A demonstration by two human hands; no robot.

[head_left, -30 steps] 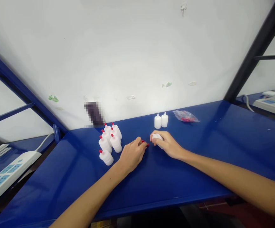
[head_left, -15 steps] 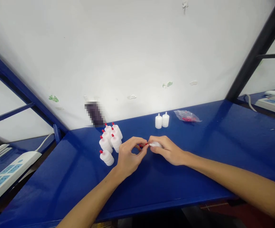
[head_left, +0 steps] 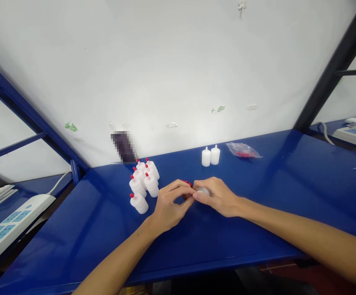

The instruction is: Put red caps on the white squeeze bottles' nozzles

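Observation:
My right hand (head_left: 219,197) is closed around a small white squeeze bottle (head_left: 204,191) lying sideways, its nozzle end toward my left. At that end the fingertips of my left hand (head_left: 172,205) are pinched together, touching the right fingers. The red cap in that pinch is mostly hidden by the fingers. Just behind my left fingertips lies a pile of red caps (head_left: 186,183), partly covered. Left of my hands stands a group of several white bottles with red caps (head_left: 139,204). Two uncapped white bottles (head_left: 206,157) stand farther back.
A clear plastic bag with red caps (head_left: 243,151) lies at the back right of the blue table (head_left: 266,221). A blurred dark object (head_left: 124,147) leans on the wall. Power strips (head_left: 7,231) lie beyond the blue frame at left and, partly seen, at right.
My two hands have come together and the left fingers have closed over the red cap at the nozzle. More of the red cap pile shows behind them.

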